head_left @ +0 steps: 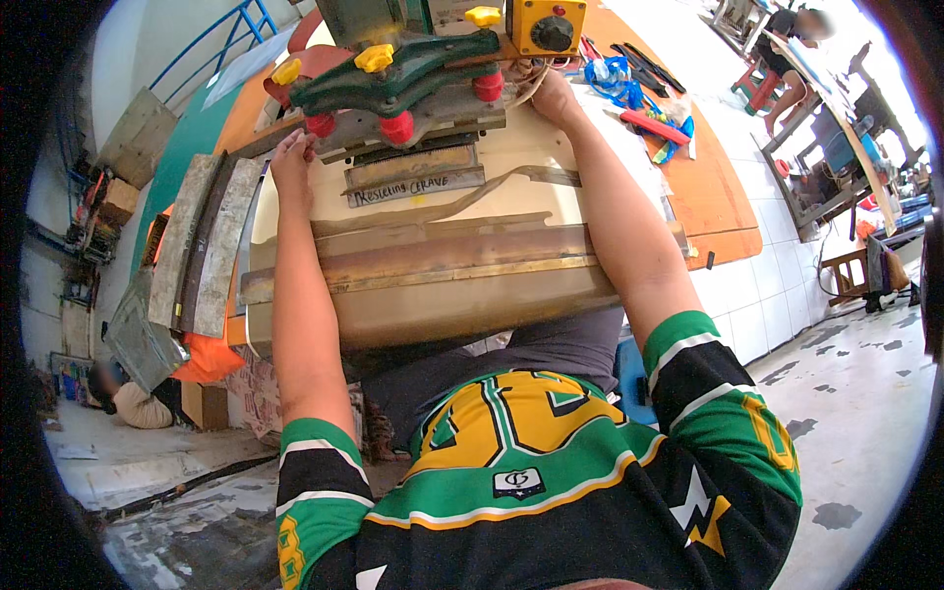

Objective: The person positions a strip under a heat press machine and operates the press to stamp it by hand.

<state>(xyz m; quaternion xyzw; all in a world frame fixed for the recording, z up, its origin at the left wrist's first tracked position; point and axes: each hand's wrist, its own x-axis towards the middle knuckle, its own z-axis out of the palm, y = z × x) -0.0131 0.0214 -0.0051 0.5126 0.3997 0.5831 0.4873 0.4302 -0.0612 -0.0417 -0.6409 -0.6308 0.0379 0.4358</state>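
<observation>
Ahead of me stands a green metal press head [393, 84] with yellow knobs [375, 58] and red cylindrical feet [396, 128] above a grey metal plate [430, 138]. My left hand [293, 157] is at the plate's left end, fingers curled; what they grip, if anything, I cannot make out. My right hand [551, 96] reaches to the plate's right end beside a pale looped cable [534, 88]; its fingers are partly hidden. Under the plate is a metal bar with handwriting [415, 187], lying on the cream work surface [536, 147].
A yellow control box [547, 28] with a black dial stands at the back right. Blue plastic [612, 81] and a red-handled tool [654, 126] lie on the orange table [718, 211]. Long metal bars [224, 246] lean at the left. Another person [787, 49] sits far right.
</observation>
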